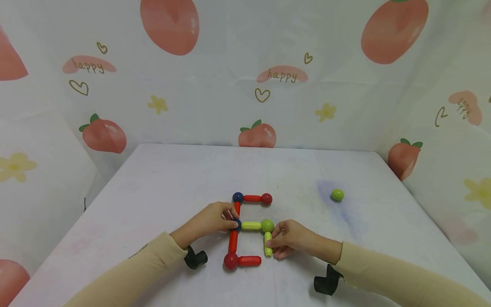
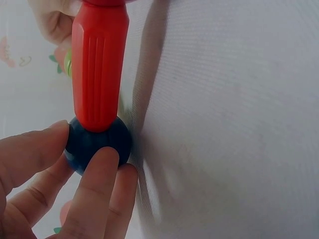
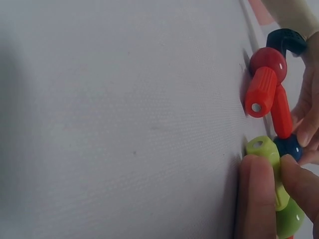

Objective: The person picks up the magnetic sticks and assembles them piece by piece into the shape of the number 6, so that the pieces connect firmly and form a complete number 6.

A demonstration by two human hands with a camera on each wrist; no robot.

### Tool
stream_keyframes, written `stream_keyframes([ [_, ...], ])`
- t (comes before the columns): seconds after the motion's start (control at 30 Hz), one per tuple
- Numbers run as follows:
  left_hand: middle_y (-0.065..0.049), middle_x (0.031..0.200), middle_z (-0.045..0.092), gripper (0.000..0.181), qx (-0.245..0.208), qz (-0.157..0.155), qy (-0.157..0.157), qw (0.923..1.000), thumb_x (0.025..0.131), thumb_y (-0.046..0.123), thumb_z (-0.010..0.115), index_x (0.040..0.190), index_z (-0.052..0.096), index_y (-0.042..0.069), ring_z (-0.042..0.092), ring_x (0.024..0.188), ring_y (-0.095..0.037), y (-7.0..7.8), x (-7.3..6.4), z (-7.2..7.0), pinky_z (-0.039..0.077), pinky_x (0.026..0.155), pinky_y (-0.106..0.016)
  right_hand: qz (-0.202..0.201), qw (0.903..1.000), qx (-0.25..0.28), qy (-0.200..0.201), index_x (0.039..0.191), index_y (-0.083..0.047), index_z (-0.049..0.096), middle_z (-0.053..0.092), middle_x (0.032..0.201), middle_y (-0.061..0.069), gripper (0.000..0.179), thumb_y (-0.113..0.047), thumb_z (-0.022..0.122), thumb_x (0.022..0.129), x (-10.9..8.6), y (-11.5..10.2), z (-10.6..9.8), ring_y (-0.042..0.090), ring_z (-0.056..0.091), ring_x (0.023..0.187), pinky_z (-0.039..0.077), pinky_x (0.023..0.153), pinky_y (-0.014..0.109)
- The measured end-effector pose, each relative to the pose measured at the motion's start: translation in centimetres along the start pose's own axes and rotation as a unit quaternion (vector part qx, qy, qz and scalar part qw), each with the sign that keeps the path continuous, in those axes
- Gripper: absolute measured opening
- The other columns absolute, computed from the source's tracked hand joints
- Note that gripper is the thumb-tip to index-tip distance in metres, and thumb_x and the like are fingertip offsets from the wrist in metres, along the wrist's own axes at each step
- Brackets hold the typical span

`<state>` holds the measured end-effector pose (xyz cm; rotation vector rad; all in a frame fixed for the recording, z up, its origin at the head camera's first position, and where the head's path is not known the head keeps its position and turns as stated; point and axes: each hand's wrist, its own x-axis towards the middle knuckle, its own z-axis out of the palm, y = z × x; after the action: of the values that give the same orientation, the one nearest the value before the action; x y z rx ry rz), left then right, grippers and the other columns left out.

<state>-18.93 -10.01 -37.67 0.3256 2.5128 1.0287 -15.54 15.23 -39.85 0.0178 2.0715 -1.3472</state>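
Observation:
Magnetic rods and balls form a shape on the white table. With thumb and fingers, my left hand (image 1: 215,216) pinches the middle dark blue ball (image 2: 123,139), from which red rods and a yellow-green rod (image 1: 251,226) extend. My right hand (image 1: 293,241) holds a second yellow-green rod (image 3: 266,149) between thumb and fingers; its upper end meets the green ball (image 1: 267,225). The near red rod (image 1: 249,261) runs right from a large red ball (image 1: 231,261), its free end showing a metal tip in the right wrist view.
A loose green ball (image 1: 337,195) lies at the back right of the table (image 1: 184,170). On the shape's far side, a red rod (image 1: 252,198) joins a blue ball (image 1: 238,197) to a smaller red ball (image 1: 266,199). A peach-print cloth (image 1: 215,85) hangs behind.

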Motion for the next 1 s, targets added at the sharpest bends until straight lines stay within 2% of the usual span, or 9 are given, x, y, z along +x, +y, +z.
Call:
stream_keyframes([
  [0.2, -0.006, 0.093, 0.068, 0.010, -0.002, 0.003, -0.001, 1.0000, 0.089, 0.007, 0.077, 0.095, 0.069, 0.009, 0.063, 0.073, -0.012, -0.1, 0.0, 0.0, 0.057, 0.067, -0.025, -0.008, 1.0000, 0.002, -0.002, 0.102, -0.001, 0.058, 0.068, 0.071, 0.001, 0.023, -0.010, 0.075, 0.091, -0.1, 0.0, 0.0, 0.006, 0.066, 0.057, 0.058, 0.058, 0.021],
  [0.4, -0.005, 0.093, 0.068, 0.010, 0.004, -0.001, -0.001, 1.0000, 0.089, 0.009, 0.077, 0.095, 0.069, 0.011, 0.063, 0.073, -0.012, -0.2, 0.2, 0.0, 0.056, 0.066, -0.025, -0.011, 0.9999, -0.012, 0.001, 0.113, -0.002, 0.054, 0.072, 0.078, 0.004, 0.036, -0.018, 0.077, 0.092, -0.3, 0.5, -0.2, 0.008, 0.068, 0.059, 0.058, 0.061, 0.021],
  [0.67, -0.005, 0.094, 0.068, 0.010, 0.002, -0.001, -0.003, 1.0000, 0.089, 0.008, 0.077, 0.095, 0.069, 0.010, 0.063, 0.073, -0.013, -0.1, 0.2, -0.1, 0.055, 0.067, -0.025, -0.043, 0.9989, -0.013, 0.016, 0.117, 0.001, 0.051, 0.069, 0.081, 0.004, 0.038, -0.016, 0.075, 0.093, -1.6, 0.3, -1.9, 0.010, 0.069, 0.065, 0.060, 0.067, 0.025],
  [0.77, -0.005, 0.093, 0.067, 0.010, -0.001, -0.003, -0.002, 1.0000, 0.089, 0.008, 0.077, 0.094, 0.069, 0.011, 0.063, 0.073, -0.013, -0.2, 0.3, 0.0, 0.056, 0.067, -0.025, -0.079, 0.9966, -0.001, 0.025, 0.118, 0.004, 0.050, 0.068, 0.085, 0.004, 0.034, -0.011, 0.070, 0.095, -2.2, -0.2, -3.4, 0.013, 0.071, 0.073, 0.063, 0.073, 0.031],
  [0.83, -0.004, 0.093, 0.067, 0.010, -0.002, -0.004, -0.001, 1.0000, 0.089, 0.008, 0.077, 0.094, 0.069, 0.011, 0.063, 0.073, -0.013, -0.2, 0.3, 0.1, 0.056, 0.067, -0.025, -0.117, 0.9925, 0.004, 0.037, 0.119, 0.008, 0.048, 0.068, 0.089, 0.007, 0.033, -0.006, 0.066, 0.095, -2.5, -0.6, -4.5, 0.017, 0.073, 0.080, 0.064, 0.076, 0.035],
  [0.93, -0.004, 0.093, 0.068, 0.010, 0.002, -0.003, 0.000, 1.0000, 0.089, 0.008, 0.077, 0.095, 0.069, 0.011, 0.063, 0.073, -0.013, -0.2, 0.3, 0.1, 0.056, 0.067, -0.025, -0.180, 0.9806, -0.021, 0.074, 0.121, 0.012, 0.046, 0.068, 0.095, 0.013, 0.033, -0.002, 0.062, 0.097, -2.8, -1.0, -6.2, 0.023, 0.073, 0.090, 0.063, 0.079, 0.037],
  [1.0, -0.005, 0.093, 0.068, 0.010, 0.004, -0.004, 0.000, 1.0000, 0.089, 0.008, 0.077, 0.095, 0.069, 0.010, 0.063, 0.073, -0.013, -0.2, 0.3, 0.1, 0.056, 0.067, -0.025, -0.217, 0.9675, -0.055, 0.117, 0.122, 0.010, 0.047, 0.069, 0.099, 0.019, 0.033, -0.004, 0.063, 0.098, -3.0, -1.1, -7.3, 0.023, 0.072, 0.092, 0.063, 0.079, 0.033],
])
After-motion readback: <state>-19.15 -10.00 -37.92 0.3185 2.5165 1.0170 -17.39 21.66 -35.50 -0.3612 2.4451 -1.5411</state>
